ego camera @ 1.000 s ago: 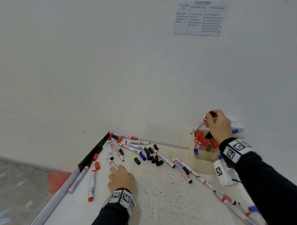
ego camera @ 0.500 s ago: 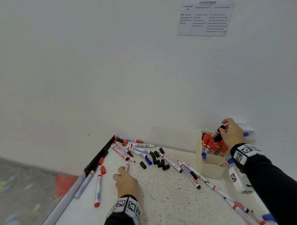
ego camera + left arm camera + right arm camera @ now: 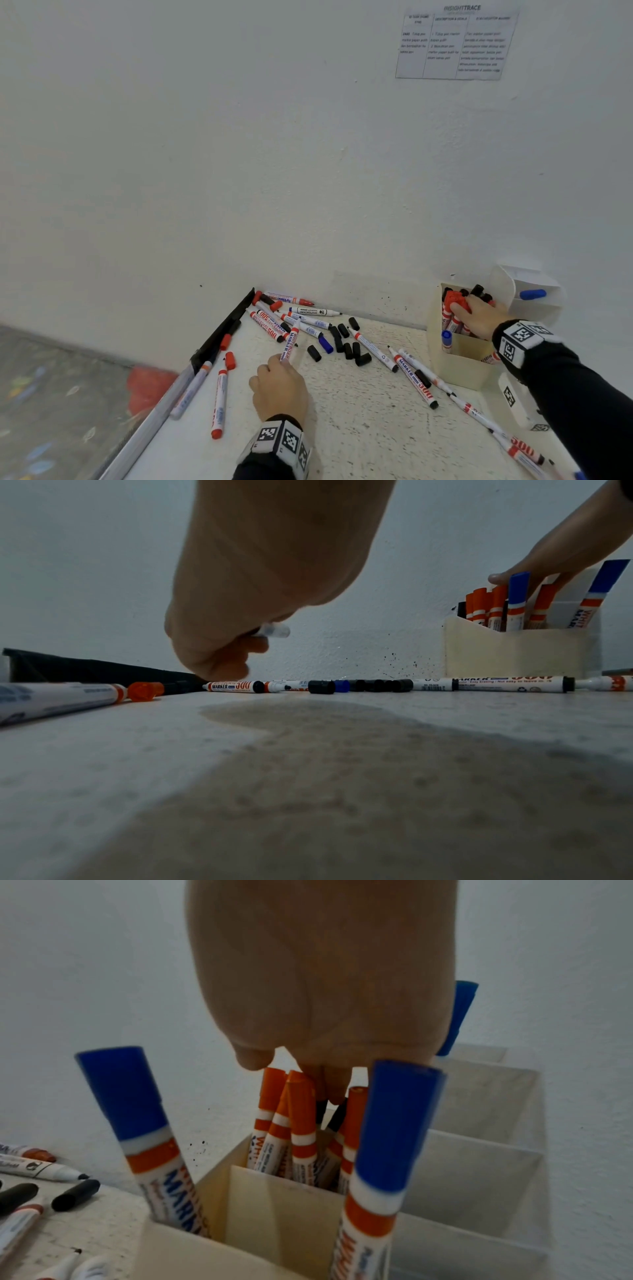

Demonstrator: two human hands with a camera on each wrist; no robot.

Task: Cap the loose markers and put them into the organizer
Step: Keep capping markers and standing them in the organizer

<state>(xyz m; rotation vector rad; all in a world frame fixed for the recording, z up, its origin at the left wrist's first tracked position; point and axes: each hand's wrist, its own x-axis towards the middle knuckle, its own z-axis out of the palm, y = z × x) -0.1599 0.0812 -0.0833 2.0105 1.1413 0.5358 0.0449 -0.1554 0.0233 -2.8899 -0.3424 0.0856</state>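
White wall behind, speckled counter (image 3: 359, 428) below. Left hand (image 3: 279, 390) pinching light, stiff, slick marker (image 3: 289, 342) mid-counter; best held mid-barrel. Right hand (image 3: 479, 317) loosely spread over organizer (image 3: 459, 363), far-right corner, holding nothing seen.

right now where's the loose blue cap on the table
In the head view the loose blue cap lies mid-table among the black caps, just right of the marker that the left hand is gripping.
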